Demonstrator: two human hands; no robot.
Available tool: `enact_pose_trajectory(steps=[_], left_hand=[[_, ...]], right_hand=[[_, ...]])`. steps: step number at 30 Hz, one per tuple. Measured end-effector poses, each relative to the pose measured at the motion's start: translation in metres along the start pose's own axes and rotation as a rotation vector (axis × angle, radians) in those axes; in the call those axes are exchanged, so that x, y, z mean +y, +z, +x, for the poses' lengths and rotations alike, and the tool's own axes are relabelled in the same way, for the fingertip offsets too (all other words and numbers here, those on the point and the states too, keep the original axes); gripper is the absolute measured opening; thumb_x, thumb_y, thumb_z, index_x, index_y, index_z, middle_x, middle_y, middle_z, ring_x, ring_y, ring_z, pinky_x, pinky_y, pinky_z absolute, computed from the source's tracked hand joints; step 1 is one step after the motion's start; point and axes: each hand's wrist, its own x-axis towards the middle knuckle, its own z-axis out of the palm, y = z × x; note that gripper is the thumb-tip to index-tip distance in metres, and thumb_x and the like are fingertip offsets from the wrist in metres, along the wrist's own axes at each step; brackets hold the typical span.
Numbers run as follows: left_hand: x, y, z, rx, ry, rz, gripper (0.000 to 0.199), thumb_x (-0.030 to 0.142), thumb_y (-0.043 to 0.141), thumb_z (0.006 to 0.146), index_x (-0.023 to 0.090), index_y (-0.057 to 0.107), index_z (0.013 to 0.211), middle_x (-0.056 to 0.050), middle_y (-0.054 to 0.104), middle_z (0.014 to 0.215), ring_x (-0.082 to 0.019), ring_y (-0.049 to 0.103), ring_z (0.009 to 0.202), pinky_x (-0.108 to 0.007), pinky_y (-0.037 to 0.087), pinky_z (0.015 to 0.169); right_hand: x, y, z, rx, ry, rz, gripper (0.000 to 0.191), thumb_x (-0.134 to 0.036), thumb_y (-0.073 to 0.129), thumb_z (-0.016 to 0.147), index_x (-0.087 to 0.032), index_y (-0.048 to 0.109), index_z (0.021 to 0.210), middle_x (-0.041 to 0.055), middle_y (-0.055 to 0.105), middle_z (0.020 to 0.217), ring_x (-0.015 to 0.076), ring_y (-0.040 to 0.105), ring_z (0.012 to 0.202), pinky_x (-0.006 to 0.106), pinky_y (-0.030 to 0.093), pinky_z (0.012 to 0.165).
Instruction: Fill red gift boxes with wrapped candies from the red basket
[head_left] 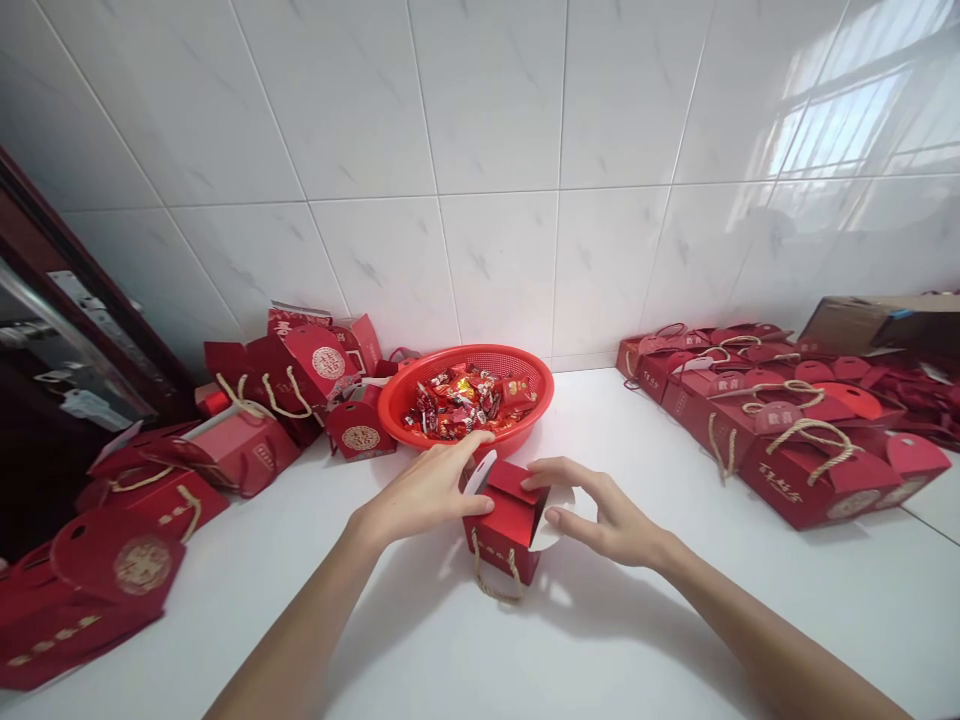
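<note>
A small red gift box [501, 535] stands on the white tabletop in front of me, its rope handle hanging down the near side. My left hand [431, 492] grips its left end, thumb on the top flap and fingers reaching over the far side. At the right end, my right hand [611, 515] has fingertips on the top and the thumb by the white inner face of a side flap [553, 525]. The top panels look folded inward, with a dark gap at the right. Just behind the box sits a red plastic basket [544, 385] holding wrapped candies [469, 395].
Several red gift boxes with rope handles [244, 450] are heaped at the left, one box [97, 600] nearest me. At the right, more boxes [795, 470] stand in rows, with a brown cardboard box [877, 325] behind. A tiled wall [495, 250] closes off the back.
</note>
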Motion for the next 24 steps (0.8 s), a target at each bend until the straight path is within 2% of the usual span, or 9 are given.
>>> enact_pose_trajectory(steps=[2, 5, 8, 11, 14, 16, 18, 21, 24], left_hand=[[0.0, 0.003, 0.002, -0.004, 0.015, -0.003, 0.053, 0.039, 0.063, 0.077, 0.025, 0.051, 0.126, -0.001, 0.065, 0.088, -0.023, 0.061, 0.079, -0.03, 0.043, 0.066], [-0.002, 0.007, 0.005, -0.003, 0.049, -0.01, 0.028, 0.039, 0.063, 0.077, 0.023, 0.056, 0.099, -0.001, 0.063, 0.089, -0.021, 0.06, 0.08, -0.029, 0.042, 0.066], [-0.003, 0.009, 0.007, -0.015, 0.087, 0.0, 0.027, 0.046, 0.065, 0.079, 0.022, 0.058, 0.088, -0.002, 0.062, 0.092, -0.022, 0.058, 0.085, -0.029, 0.042, 0.069], [-0.001, 0.011, 0.007, -0.057, 0.1, 0.023, 0.038, 0.06, 0.056, 0.085, 0.023, 0.064, 0.092, -0.003, 0.061, 0.092, -0.023, 0.057, 0.089, -0.03, 0.042, 0.07], [0.001, 0.011, 0.006, -0.079, 0.123, -0.002, 0.05, 0.063, 0.037, 0.094, 0.022, 0.064, 0.087, -0.003, 0.061, 0.089, -0.021, 0.056, 0.084, -0.03, 0.043, 0.071], [0.003, 0.014, 0.006, -0.083, 0.128, -0.02, 0.055, 0.064, 0.031, 0.096, 0.02, 0.062, 0.081, -0.003, 0.061, 0.085, -0.02, 0.056, 0.081, -0.03, 0.043, 0.07], [0.005, 0.018, 0.005, -0.067, 0.121, -0.033, 0.054, 0.065, 0.035, 0.095, 0.021, 0.063, 0.084, -0.003, 0.062, 0.088, -0.022, 0.058, 0.084, -0.031, 0.044, 0.072], [0.006, 0.027, 0.007, -0.022, 0.123, -0.032, 0.045, 0.064, 0.052, 0.087, 0.024, 0.066, 0.101, -0.005, 0.065, 0.102, -0.025, 0.06, 0.099, -0.033, 0.047, 0.08], [0.003, 0.034, 0.013, -0.008, 0.157, -0.047, 0.042, 0.056, 0.062, 0.083, 0.025, 0.066, 0.11, -0.005, 0.066, 0.114, -0.027, 0.059, 0.108, -0.035, 0.048, 0.09]], right_hand=[[0.0, 0.004, -0.001, 0.001, 0.016, 0.029, 0.039, -0.042, 0.054, 0.095, -0.022, 0.056, 0.129, 0.0121, 0.066, 0.125, 0.0243, 0.064, 0.112, 0.042, 0.053, 0.095], [-0.003, 0.005, -0.001, 0.01, 0.009, 0.046, 0.039, -0.046, 0.057, 0.094, -0.021, 0.06, 0.124, 0.0121, 0.065, 0.125, 0.0245, 0.063, 0.111, 0.042, 0.052, 0.096], [-0.004, 0.002, -0.001, -0.016, 0.017, 0.113, 0.04, -0.046, 0.052, 0.096, -0.023, 0.059, 0.128, 0.0106, 0.062, 0.131, 0.0256, 0.058, 0.121, 0.045, 0.046, 0.104], [0.0, 0.003, -0.001, 0.03, 0.074, 0.137, 0.038, -0.043, 0.044, 0.099, -0.025, 0.058, 0.129, 0.0086, 0.06, 0.136, 0.0251, 0.053, 0.128, 0.046, 0.042, 0.109], [0.011, 0.01, 0.002, 0.14, 0.133, 0.069, 0.039, -0.042, 0.049, 0.097, -0.025, 0.054, 0.131, 0.0089, 0.057, 0.139, 0.0244, 0.053, 0.128, 0.046, 0.041, 0.111], [0.02, 0.015, 0.003, 0.189, 0.178, 0.035, 0.046, -0.045, 0.055, 0.093, -0.024, 0.05, 0.134, 0.0108, 0.053, 0.143, 0.0257, 0.051, 0.131, 0.047, 0.041, 0.111], [0.026, 0.017, 0.005, 0.187, 0.261, 0.042, 0.057, -0.05, 0.06, 0.089, -0.022, 0.047, 0.137, 0.0135, 0.05, 0.145, 0.0279, 0.049, 0.134, 0.049, 0.041, 0.11], [0.03, 0.013, 0.007, 0.139, 0.395, 0.097, 0.068, -0.057, 0.064, 0.084, -0.02, 0.045, 0.138, 0.0158, 0.054, 0.141, 0.0292, 0.051, 0.131, 0.048, 0.043, 0.108], [0.029, 0.005, 0.01, 0.108, 0.452, 0.188, 0.065, -0.065, 0.056, 0.086, -0.019, 0.051, 0.132, 0.0144, 0.06, 0.133, 0.0274, 0.058, 0.122, 0.045, 0.046, 0.104]])
